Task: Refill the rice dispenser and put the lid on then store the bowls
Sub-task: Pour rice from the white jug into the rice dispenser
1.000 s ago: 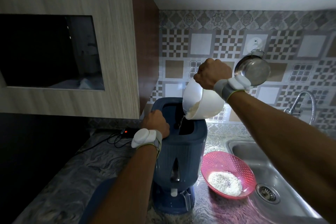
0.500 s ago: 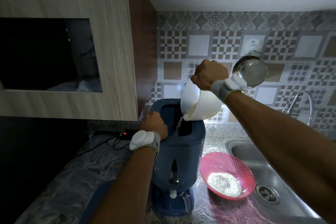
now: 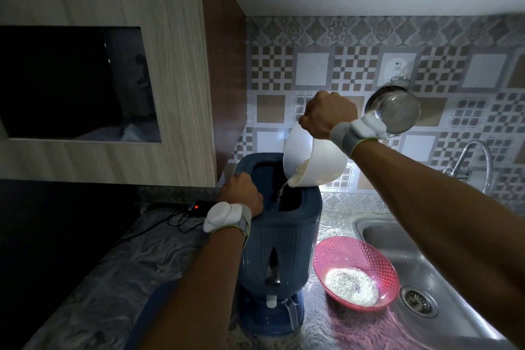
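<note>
A dark blue rice dispenser (image 3: 284, 250) stands on the marble counter with its top open. My right hand (image 3: 326, 118) grips the rim of a white bowl (image 3: 318, 159), tilted steeply over the opening. A thin stream of rice (image 3: 281, 193) falls from the bowl's lip into the dispenser. My left hand (image 3: 241, 193) rests on the dispenser's top left edge, holding it steady. A pink bowl (image 3: 355, 253) with rice in it sits on the counter just right of the dispenser. A dark blue flat piece (image 3: 147, 318), perhaps the lid, lies at the lower left, mostly hidden by my left arm.
A steel sink (image 3: 426, 278) with a drain lies to the right, with a tap (image 3: 471, 162) behind it. A steel pot (image 3: 395, 111) hangs on the tiled wall. A wooden cabinet (image 3: 113, 65) overhangs the left, with a black device and cables (image 3: 196, 207) below it.
The white bowl has tipped a little further and the rice keeps pouring into the dispenser. Both hands stay in nearly the same places.
</note>
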### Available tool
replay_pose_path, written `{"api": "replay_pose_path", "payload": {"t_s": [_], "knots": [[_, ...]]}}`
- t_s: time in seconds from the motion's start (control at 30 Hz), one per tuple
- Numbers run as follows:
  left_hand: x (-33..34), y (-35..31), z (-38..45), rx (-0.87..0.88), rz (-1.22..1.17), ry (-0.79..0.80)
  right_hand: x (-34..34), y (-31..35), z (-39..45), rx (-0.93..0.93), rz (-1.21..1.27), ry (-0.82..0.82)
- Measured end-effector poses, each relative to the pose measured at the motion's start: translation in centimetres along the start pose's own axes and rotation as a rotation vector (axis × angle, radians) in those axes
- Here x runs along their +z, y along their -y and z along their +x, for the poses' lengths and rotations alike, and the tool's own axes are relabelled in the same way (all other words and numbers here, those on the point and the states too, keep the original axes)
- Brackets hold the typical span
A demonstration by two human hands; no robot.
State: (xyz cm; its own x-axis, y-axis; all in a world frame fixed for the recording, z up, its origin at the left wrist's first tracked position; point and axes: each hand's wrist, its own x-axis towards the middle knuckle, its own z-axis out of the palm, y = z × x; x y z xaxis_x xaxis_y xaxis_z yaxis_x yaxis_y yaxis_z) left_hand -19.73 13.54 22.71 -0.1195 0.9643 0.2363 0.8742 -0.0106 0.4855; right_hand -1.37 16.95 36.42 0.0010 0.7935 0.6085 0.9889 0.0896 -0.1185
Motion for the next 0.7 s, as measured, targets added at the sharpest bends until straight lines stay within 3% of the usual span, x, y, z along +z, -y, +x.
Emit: {"api": "replay_pose_path", "payload": {"t_s": [0.7], "knots": [[0.16, 0.08, -0.03, -0.001, -0.021, -0.022, -0.01, 0.43, -0.10, -0.012, 0.003, -0.016]]}}
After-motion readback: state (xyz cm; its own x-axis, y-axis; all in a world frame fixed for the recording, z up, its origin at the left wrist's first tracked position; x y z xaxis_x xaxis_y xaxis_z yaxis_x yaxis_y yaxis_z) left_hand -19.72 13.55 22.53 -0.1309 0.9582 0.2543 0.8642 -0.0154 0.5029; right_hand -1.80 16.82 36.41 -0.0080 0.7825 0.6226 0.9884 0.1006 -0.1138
